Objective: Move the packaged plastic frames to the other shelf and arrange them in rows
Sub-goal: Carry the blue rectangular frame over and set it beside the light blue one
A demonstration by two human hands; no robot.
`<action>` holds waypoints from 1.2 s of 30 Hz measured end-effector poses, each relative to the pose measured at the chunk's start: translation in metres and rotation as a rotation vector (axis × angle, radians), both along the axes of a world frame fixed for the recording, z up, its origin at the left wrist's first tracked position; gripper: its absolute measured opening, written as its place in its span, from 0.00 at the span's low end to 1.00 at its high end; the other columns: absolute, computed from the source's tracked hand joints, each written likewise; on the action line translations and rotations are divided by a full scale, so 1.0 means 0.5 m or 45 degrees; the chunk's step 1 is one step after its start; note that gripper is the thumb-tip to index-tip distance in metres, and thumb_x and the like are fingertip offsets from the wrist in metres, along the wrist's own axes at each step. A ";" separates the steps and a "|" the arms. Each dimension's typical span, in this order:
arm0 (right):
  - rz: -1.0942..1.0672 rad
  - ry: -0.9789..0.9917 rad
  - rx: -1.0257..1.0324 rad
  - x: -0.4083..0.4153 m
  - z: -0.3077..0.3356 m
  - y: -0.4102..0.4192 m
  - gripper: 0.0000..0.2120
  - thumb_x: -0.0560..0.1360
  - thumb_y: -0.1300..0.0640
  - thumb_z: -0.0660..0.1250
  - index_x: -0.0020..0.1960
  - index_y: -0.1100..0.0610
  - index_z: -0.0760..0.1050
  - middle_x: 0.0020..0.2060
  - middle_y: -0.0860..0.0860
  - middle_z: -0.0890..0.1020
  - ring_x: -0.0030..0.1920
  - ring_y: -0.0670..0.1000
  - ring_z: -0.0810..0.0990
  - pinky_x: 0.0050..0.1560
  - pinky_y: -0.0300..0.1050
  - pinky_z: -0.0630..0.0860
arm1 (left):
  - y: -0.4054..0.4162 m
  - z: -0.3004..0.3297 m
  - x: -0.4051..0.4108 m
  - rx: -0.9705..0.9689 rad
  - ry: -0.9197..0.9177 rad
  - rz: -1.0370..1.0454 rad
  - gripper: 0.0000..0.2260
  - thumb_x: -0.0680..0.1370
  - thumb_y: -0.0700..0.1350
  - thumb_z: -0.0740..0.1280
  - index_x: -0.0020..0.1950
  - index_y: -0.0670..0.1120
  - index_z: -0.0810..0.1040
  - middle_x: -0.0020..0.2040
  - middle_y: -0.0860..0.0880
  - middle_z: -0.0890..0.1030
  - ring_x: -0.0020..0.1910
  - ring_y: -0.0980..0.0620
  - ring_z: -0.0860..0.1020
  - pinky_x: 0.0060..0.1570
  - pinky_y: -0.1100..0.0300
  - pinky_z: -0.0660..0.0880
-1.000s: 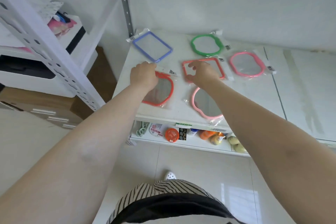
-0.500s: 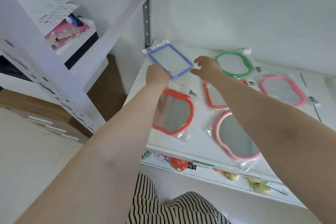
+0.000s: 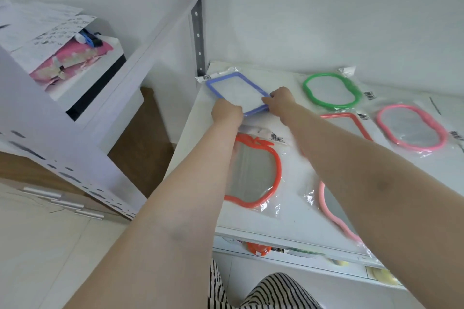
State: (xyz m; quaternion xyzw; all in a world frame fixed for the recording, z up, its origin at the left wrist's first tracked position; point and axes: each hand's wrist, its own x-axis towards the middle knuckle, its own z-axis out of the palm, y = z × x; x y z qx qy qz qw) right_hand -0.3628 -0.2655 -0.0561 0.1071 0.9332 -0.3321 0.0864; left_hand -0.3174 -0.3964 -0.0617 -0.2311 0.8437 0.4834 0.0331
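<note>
Hands — left hand point(image 3: 227, 112), right hand point(image 3: 280, 101) — grip blue frame point(image 3: 226, 81).

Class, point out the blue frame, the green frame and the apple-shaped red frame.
blue frame point(image 3: 221, 77), head view, far rim
green frame point(image 3: 306, 90), head view, left rim
apple-shaped red frame point(image 3: 277, 170), head view, right rim

You face a plain white wall point(image 3: 326, 7), evenly lit. A grey slotted upright point(image 3: 194, 20) runs up it at the back corner of the white shelf point(image 3: 288, 228) before you. To your left stands a white cabinet point(image 3: 82, 88) with papers point(image 3: 42, 30) on top, a brown wooden unit point(image 3: 140, 138) behind it. Pale floor tiles point(image 3: 37, 258) lie below.
</note>
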 end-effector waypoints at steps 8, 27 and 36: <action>-0.350 -0.052 -0.799 0.097 0.092 0.045 0.06 0.73 0.64 0.70 0.42 0.57 0.74 0.34 0.52 0.77 0.23 0.47 0.75 0.25 0.32 0.74 | -0.005 0.105 0.067 0.651 0.069 0.153 0.15 0.77 0.34 0.62 0.63 0.44 0.72 0.56 0.44 0.75 0.37 0.43 0.80 0.28 0.60 0.81; -0.797 0.029 -1.164 0.530 0.213 0.208 0.08 0.71 0.61 0.73 0.35 0.59 0.76 0.31 0.55 0.82 0.30 0.50 0.82 0.50 0.44 0.82 | 0.112 0.251 0.376 1.166 -0.224 -0.051 0.07 0.78 0.33 0.64 0.40 0.39 0.73 0.39 0.43 0.78 0.34 0.50 0.80 0.38 0.62 0.82; -1.029 0.214 -1.291 0.848 0.217 0.230 0.04 0.74 0.64 0.69 0.41 0.62 0.77 0.32 0.57 0.80 0.26 0.49 0.82 0.36 0.36 0.82 | 0.164 0.195 0.611 1.228 -0.299 -0.243 0.06 0.78 0.33 0.64 0.42 0.40 0.73 0.40 0.44 0.77 0.36 0.51 0.79 0.41 0.62 0.81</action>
